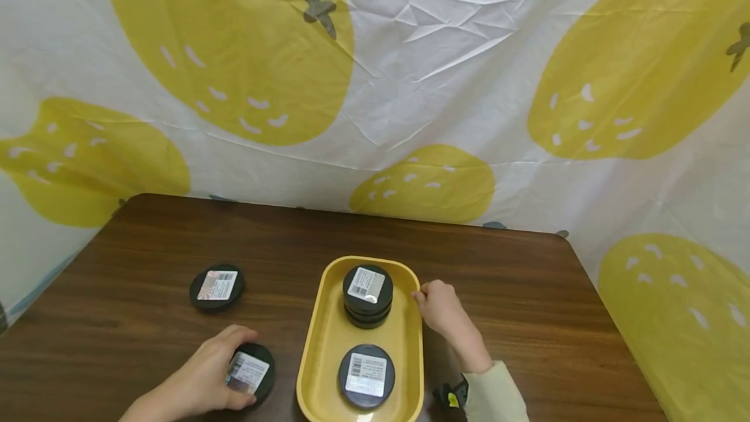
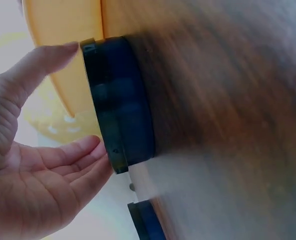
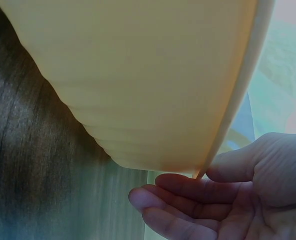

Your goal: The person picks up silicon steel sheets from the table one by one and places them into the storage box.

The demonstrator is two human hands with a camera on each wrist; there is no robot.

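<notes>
In the head view, my left hand (image 1: 202,376) spans a flat round black container (image 1: 260,376) with a white barcode label on top. The left wrist view shows the container's dark side wall (image 2: 120,105) close over the wood, with the thumb at one edge and the fingertips at the other. My right hand (image 1: 443,308) pinches the right rim of a yellow tray (image 1: 316,344) between thumb and fingers, seen closer in the right wrist view. Inside the tray, a stack of similar containers (image 1: 367,295) stands at the back, and another labelled container (image 1: 366,376) lies at the front.
One more black container (image 1: 217,286) lies on the brown wooden table (image 1: 498,266), behind my left hand. A small black object with a yellow mark (image 1: 452,396) is beside my right sleeve. A lemon-print cloth (image 1: 410,83) hangs behind the table's far edge.
</notes>
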